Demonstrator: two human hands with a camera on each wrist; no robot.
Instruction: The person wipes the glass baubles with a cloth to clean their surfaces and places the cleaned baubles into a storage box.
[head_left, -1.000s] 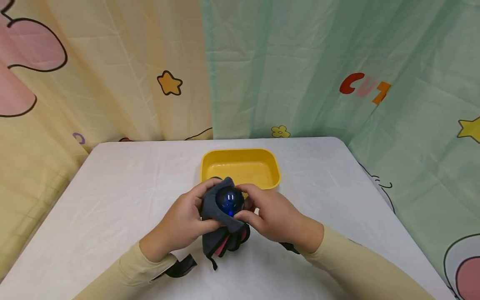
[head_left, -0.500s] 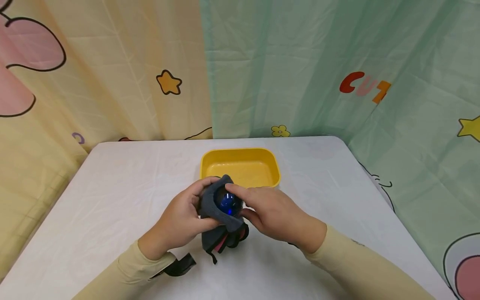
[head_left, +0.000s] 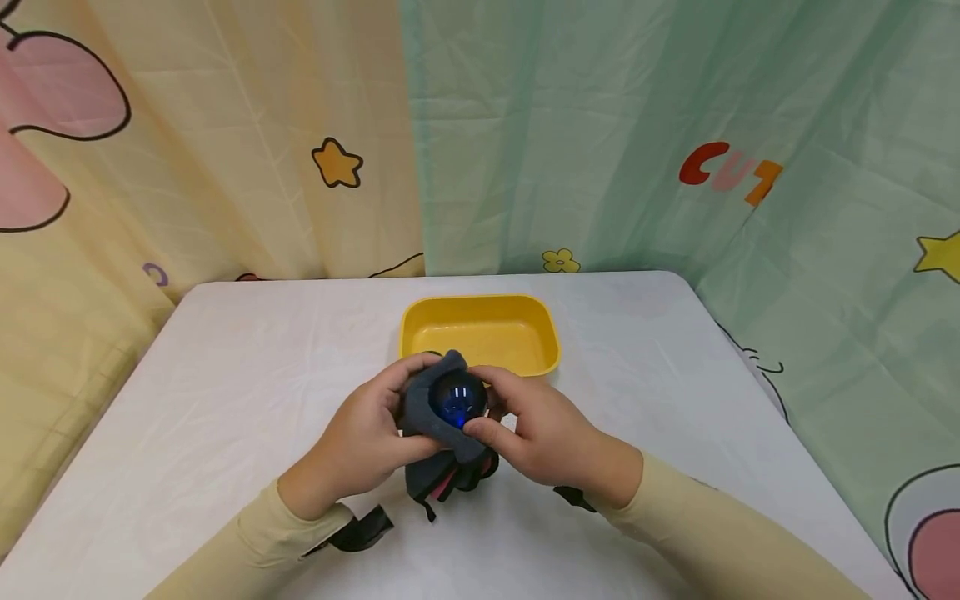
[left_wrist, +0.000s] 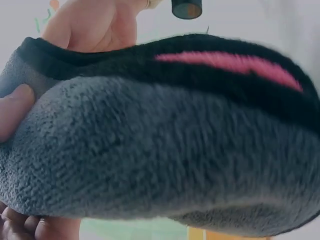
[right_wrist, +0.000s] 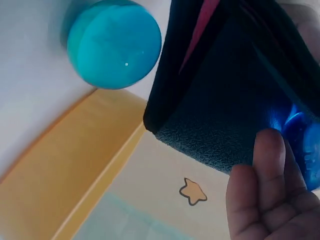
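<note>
Left hand (head_left: 352,437): your thumb and fingers are curled round the grey fleece cloth (head_left: 422,410), gripping it.
Right hand (head_left: 551,433): your thumb and fingers, partly bent, hold the side of the blue ball (head_left: 459,398).
Blue ball: nested in the cloth's fold, between your hands, on your side of the yellow tray (head_left: 480,298).
Teal ball (right_wrist: 116,47): near the tray.

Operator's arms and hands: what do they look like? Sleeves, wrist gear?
Long tan left sleeve and right sleeve, the right faintly marked. Left hand and right hand are ungloved. A curved black piece juts from under the left cuff; a smaller black piece shows near the right cuff.
</note>
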